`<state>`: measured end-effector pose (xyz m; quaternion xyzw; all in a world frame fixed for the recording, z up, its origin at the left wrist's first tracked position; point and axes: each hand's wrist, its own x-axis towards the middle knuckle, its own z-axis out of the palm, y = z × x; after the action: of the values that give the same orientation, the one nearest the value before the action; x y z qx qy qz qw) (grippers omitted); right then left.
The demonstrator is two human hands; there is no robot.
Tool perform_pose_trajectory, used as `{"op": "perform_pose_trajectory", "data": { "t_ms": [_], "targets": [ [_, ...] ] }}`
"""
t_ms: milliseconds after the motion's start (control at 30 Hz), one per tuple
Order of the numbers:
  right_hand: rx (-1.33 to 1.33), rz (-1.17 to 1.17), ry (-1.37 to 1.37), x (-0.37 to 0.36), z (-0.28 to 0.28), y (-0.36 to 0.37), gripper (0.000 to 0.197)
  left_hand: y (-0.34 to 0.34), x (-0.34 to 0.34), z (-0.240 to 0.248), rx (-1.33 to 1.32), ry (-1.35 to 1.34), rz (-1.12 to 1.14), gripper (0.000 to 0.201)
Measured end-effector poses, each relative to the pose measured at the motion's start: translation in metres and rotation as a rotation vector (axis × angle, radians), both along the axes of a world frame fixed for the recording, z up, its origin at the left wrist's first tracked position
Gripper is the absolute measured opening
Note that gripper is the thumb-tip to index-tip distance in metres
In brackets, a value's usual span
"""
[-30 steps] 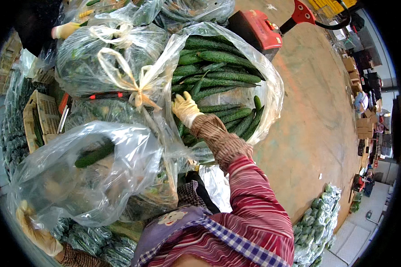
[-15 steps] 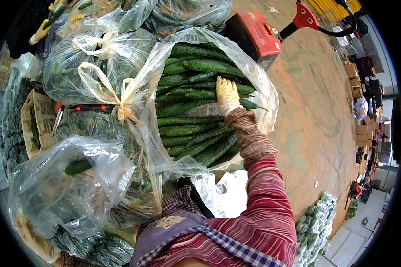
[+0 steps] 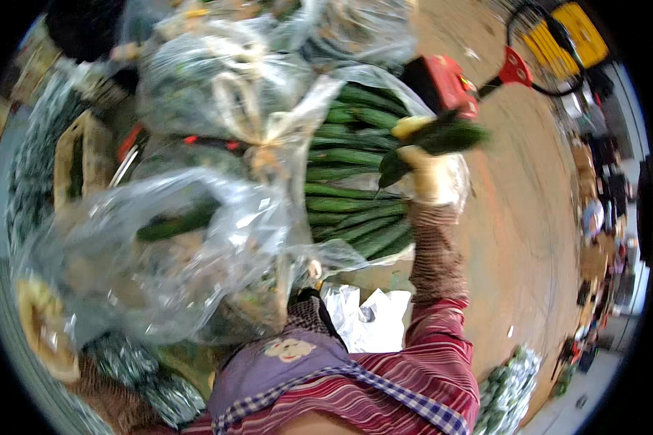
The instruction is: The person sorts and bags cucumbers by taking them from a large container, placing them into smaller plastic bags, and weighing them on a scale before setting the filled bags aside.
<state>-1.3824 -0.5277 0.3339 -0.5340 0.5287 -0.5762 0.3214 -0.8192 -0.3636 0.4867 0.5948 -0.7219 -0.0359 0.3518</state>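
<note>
My right hand (image 3: 429,177), in a pale glove, is closed around dark green cucumbers (image 3: 453,138) at the right side of an open plastic bag (image 3: 461,174). Motion blur hides how many it holds. Rows of long cucumbers (image 3: 355,156) fill that bag. At the lower left, my gloved left hand (image 3: 45,322) grips the edge of a loose clear plastic bag (image 3: 247,203). A single cucumber (image 3: 178,221) shows through this bag's film.
Tied bags of cucumbers (image 3: 189,80) stand at the far left, by a beige crate (image 3: 98,152). A red machine with a handle (image 3: 442,80) sits beyond the open bag. Brown floor (image 3: 515,239) lies to the right, with a wrapped bundle (image 3: 511,388) near me.
My right hand has lifted cucumbers from the open bag and shifted right with them. My left hand has risen with the clear bag, which spreads farther right. The whole view has shifted.
</note>
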Motion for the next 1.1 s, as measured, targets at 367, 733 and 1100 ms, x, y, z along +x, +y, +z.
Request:
{"op": "perform_pose_trajectory", "data": {
  "t_ms": [367,733,1100],
  "targets": [
    [-0.162,1.143,0.246,0.309,0.121,-0.001,0.053,-0.048,-0.035,0.040,0.492,1.363,-0.546,0.059],
    [0.513,0.672,-0.364,0.138,-0.006,0.010,0.019,-0.007,0.092,-0.016,0.304,1.016,-0.142,0.044],
    [0.521,-0.101,1.435,-0.052,-0.214,-0.071,0.022,-0.012,0.002,-0.026,0.285,0.589,0.382,0.045]
  ]
}}
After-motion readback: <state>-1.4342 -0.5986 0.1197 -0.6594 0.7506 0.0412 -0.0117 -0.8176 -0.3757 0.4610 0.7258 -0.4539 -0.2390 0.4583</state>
